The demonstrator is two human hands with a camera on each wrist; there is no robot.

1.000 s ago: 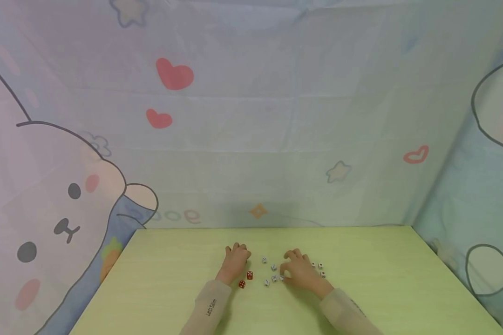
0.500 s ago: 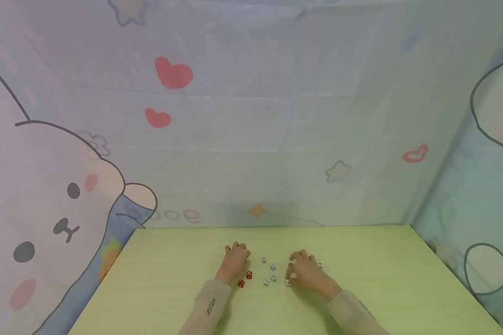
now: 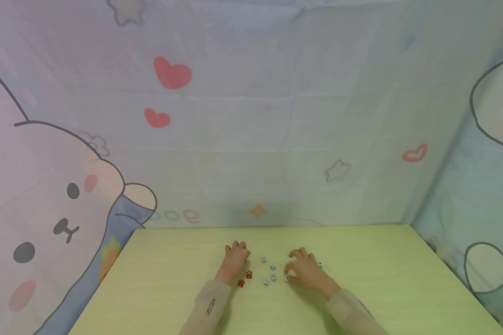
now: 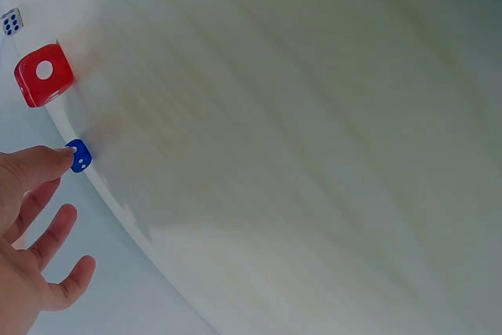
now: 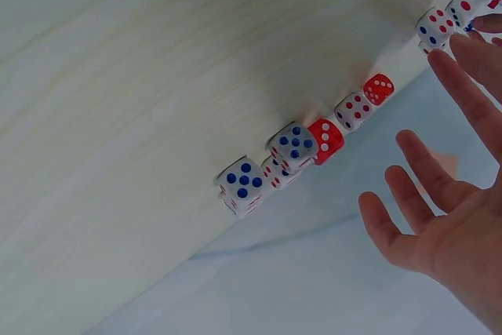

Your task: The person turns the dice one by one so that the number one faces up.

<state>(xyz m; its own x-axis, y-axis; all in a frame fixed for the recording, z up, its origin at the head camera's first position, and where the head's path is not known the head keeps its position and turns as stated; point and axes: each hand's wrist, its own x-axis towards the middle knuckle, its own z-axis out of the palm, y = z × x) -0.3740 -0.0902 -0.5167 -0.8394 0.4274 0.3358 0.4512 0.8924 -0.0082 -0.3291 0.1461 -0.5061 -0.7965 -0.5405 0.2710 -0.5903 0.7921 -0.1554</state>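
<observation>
My left hand (image 3: 234, 261) is low over the table. In the left wrist view, its thumb presses on a small blue die (image 4: 81, 156), pinching it, with the index finger hidden. A red die (image 4: 45, 74) is close by. My right hand (image 3: 307, 271) is to the right of the white dice. Its thumb and index finger pinch a white die (image 3: 286, 279), while the other fingers (image 5: 392, 229) spread loosely. Between the hands lie several white dice, including one die (image 3: 273, 266). Two red dice, one of them a front die (image 3: 241, 283), sit by my left wrist.
The pale yellow-green table (image 3: 172, 279) meets a printed cloth backdrop (image 3: 243, 153). A white die (image 3: 320, 264) shows just past my right hand. In the right wrist view, a row includes a red die (image 5: 325, 140) and a blue-spotted white die (image 5: 240, 181).
My right hand has shifted right, then slightly back left, with a white die at its thumb moving along. My left hand stays almost in place.
</observation>
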